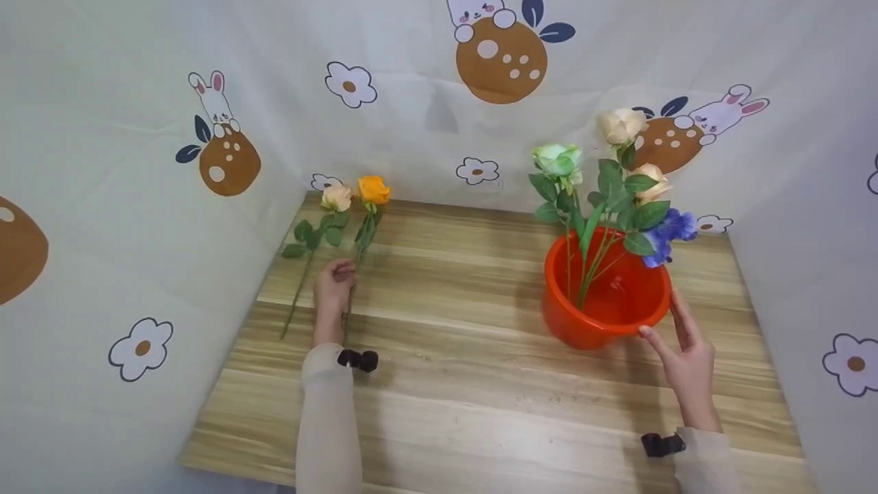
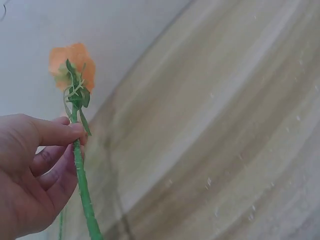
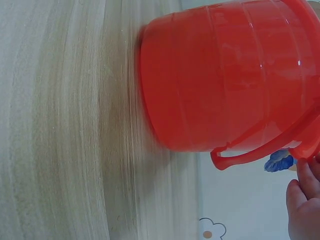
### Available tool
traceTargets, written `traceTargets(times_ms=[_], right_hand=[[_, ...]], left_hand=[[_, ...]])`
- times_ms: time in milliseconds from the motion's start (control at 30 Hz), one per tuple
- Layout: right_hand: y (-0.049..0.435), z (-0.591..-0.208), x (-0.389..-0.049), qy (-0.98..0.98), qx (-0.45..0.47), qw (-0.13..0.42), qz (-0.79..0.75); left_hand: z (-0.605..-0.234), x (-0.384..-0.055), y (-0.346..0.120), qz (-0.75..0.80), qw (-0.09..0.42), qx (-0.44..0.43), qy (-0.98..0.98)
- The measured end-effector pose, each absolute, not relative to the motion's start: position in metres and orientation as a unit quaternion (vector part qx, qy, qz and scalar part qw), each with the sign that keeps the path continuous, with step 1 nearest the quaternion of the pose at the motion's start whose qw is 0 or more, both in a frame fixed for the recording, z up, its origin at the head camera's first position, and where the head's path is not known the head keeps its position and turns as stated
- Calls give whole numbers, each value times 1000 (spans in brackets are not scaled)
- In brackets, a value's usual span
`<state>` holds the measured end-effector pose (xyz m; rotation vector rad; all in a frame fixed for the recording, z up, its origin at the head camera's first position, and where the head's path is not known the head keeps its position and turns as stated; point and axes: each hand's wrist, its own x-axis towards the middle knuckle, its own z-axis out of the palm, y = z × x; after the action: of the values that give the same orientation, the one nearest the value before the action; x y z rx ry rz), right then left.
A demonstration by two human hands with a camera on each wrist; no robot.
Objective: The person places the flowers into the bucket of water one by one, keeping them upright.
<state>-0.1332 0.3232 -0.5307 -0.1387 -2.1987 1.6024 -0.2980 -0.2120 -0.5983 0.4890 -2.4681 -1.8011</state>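
My left hand (image 1: 335, 291) pinches the green stem of an orange artificial rose (image 1: 374, 190) between thumb and fingers. In the left wrist view the rose's bloom (image 2: 75, 67) stands above the fingertips. Left of it lies a pale peach rose (image 1: 337, 197) with green leaves. My right hand (image 1: 688, 363) holds the rim of a red plastic bucket (image 1: 579, 329), thumb at the front and fingers along the right side. Inside lean a light green rose (image 1: 557, 160), a cream rose (image 1: 621, 126), a peach rose (image 1: 651, 182) and a blue flower (image 1: 667, 237).
Everything stands on a wood-grain table (image 1: 453, 288). White cloth (image 1: 411, 123) printed with rabbits and flowers rises behind it and along both sides. The bucket's handle (image 3: 270, 147) hangs down its outside in the right wrist view.
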Motion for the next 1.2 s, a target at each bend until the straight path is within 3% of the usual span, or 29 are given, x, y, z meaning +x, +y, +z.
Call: traceTargets(times_ms=[400, 1200], right_hand=[[322, -530, -131, -797, -75, 188, 569], [323, -531, -133, -784, -62, 206, 583]], left_hand=[[-565, -294, -199, -635, 44, 113, -763], [-500, -286, -154, -744, 83, 33, -662]])
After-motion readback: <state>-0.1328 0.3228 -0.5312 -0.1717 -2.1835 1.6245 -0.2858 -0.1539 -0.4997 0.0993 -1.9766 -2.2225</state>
